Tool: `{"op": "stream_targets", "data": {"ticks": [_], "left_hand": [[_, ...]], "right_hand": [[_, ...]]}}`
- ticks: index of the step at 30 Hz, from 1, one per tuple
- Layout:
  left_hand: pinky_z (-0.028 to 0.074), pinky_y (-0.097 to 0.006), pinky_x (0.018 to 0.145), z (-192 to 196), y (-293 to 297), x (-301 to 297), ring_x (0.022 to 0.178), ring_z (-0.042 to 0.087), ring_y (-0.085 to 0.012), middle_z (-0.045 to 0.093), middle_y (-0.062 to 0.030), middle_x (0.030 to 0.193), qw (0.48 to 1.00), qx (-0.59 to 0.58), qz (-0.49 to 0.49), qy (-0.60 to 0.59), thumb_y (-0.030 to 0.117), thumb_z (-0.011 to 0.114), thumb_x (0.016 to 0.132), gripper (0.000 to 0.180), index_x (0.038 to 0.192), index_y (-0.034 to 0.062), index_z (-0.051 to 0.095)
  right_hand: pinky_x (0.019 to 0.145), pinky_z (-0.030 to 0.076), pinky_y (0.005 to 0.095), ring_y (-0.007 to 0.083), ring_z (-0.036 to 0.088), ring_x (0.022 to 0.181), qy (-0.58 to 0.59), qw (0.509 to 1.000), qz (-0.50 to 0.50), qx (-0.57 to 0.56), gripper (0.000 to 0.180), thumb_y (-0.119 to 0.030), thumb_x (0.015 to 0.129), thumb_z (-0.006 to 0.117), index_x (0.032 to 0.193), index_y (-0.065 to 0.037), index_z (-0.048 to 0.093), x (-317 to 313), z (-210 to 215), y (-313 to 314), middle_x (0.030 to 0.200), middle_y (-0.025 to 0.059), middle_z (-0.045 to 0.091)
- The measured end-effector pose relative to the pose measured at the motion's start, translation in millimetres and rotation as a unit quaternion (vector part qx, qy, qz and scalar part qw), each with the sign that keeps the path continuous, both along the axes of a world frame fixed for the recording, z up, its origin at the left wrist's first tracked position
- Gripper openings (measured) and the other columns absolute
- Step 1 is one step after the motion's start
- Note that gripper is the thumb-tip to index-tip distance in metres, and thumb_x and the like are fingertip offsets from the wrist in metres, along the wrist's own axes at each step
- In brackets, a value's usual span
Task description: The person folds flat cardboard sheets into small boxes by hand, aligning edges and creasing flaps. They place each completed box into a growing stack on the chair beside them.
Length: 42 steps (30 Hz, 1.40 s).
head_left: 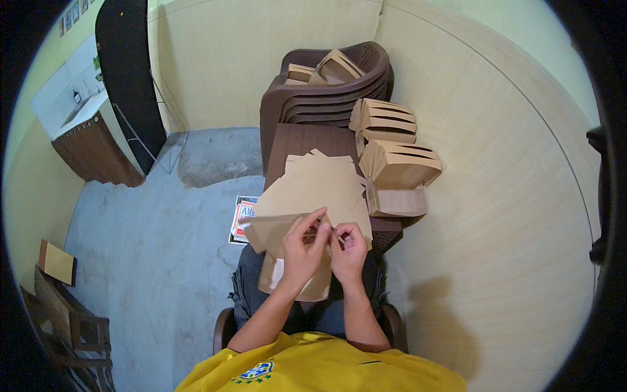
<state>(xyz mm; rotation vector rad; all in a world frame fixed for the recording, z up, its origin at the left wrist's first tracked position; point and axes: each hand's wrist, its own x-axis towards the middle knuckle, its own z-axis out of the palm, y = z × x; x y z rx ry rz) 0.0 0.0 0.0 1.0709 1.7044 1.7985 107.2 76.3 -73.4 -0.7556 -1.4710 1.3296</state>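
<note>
My left hand (pixel 304 251) and my right hand (pixel 349 251) are close together above my lap. Between them is a piece of brown kraft paper (pixel 274 230), partly folded, its lower part hanging over my thighs. My left thumb and fingers are closed on its upper edge. The right fingertips pinch the paper's right edge beside the left thumb; the exact fold there is hidden by my fingers. Just beyond the hands, a fanned pile of flat brown kraft sheets (pixel 320 183) lies on a dark brown plastic chair seat (pixel 307 138).
Bundles of folded kraft paper bags (pixel 401 163) stand to the right, beside the wall. More folded brown pieces (pixel 336 67) rest on the stacked brown chairs (pixel 313 91) ahead. A printed box (pixel 243 219) lies left of the pile. A sink cabinet (pixel 98 147) is at far left.
</note>
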Motion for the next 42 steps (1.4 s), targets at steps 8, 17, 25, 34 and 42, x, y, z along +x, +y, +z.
{"op": "stream_targets", "data": {"ticks": [8,17,25,34,42], "left_hand": [[0.056,-0.028,0.089,-36,8,-7,0.100,0.070,-0.0148,0.075,-0.0059,0.109,0.996,0.064,-0.011,-0.068,0.003,0.073,0.103,0.026,0.128,0.0025,0.081],[0.058,-0.028,0.092,-48,-6,-14,0.108,0.071,-0.0148,0.076,-0.0088,0.117,0.992,0.050,-0.050,-0.107,0.000,0.077,0.101,0.025,0.125,-0.0011,0.080],[0.057,-0.026,0.093,-53,-4,-5,0.104,0.071,-0.0127,0.077,-0.0084,0.113,0.983,0.069,-0.011,-0.167,0.000,0.076,0.102,0.026,0.128,-0.0040,0.076],[0.055,-0.031,0.100,-61,-5,1,0.108,0.070,-0.0142,0.076,-0.0094,0.116,0.990,0.051,-0.023,-0.126,0.004,0.072,0.105,0.024,0.128,-0.0040,0.072],[0.055,-0.031,0.100,-65,-7,1,0.109,0.070,-0.0152,0.076,-0.0091,0.116,0.994,0.062,-0.016,-0.092,0.002,0.072,0.104,0.023,0.126,-0.0042,0.073]], "right_hand": [[0.093,0.056,0.0271,0.0143,0.068,0.103,0.119,0.986,0.029,-0.113,0.005,0.003,0.098,0.079,0.102,0.005,0.077,11,18,-5,0.112,0.0072,0.070],[0.094,0.056,0.0285,0.0148,0.067,0.108,0.062,0.996,0.003,-0.070,0.007,0.006,0.100,0.074,0.107,0.005,0.077,5,17,-9,0.120,0.0091,0.067],[0.097,0.056,0.0291,0.0166,0.067,0.107,-0.036,0.998,-0.021,0.038,0.004,0.005,0.100,0.075,0.104,0.007,0.075,0,22,-13,0.117,0.0109,0.067],[0.096,0.056,0.0295,0.0174,0.068,0.104,-0.091,0.988,-0.075,0.095,0.007,0.000,0.101,0.075,0.102,0.006,0.074,-1,23,-23,0.113,0.0112,0.068],[0.093,0.056,0.0303,0.0186,0.068,0.105,-0.102,0.984,-0.091,0.112,0.007,-0.001,0.101,0.075,0.103,0.005,0.074,-1,24,-27,0.112,0.0117,0.069]]}}
